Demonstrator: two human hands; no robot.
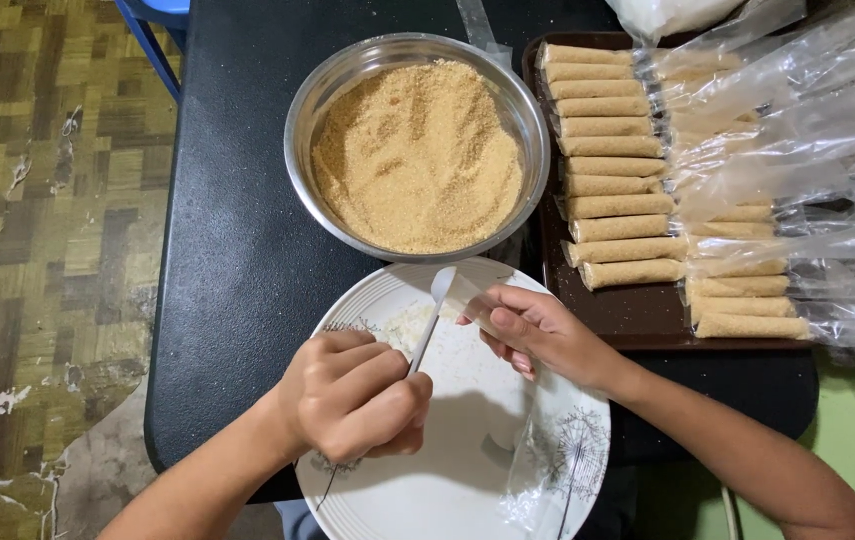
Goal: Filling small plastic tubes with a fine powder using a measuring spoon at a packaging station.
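My left hand (353, 395) is fisted around a slim metal spoon (435, 310). My right hand (538, 330) pinches what looks like a pale, smooth wrapper (470, 298) above the white ridged plate (468, 470).

A home food-making spot: worn patterned floor (38, 200), black table (228, 250), tray of bagged rolls (648, 310).

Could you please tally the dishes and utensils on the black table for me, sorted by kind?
Metal bowl: 1
White plate: 1
Brown tray: 1
Spoon, held in the left hand: 1
Total: 4
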